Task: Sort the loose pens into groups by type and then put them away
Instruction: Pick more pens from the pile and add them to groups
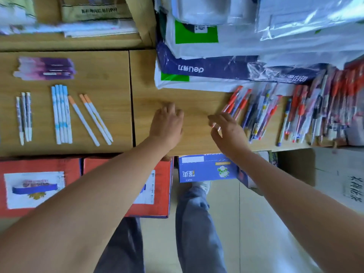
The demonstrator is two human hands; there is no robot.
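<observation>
— What can actually be read here?
— The brand "deli", in white and upside down, with two Chinese characters beside it, on the dark blue packet (216,66) in the upper centre.
— Anything lower down?
— The blue box (204,172) at lower centre carries a small "RIO" and two large yellow Chinese characters, all upside down.
— And the brown bag (94,11) at upper left?
— A line of dark Chinese print, too blurred to read.
— The right edge?
— Black Chinese characters run sideways on a pale carton (352,188); I cannot make them out.
— The pens (262,115)?
— Their print is too small to read.
</observation>
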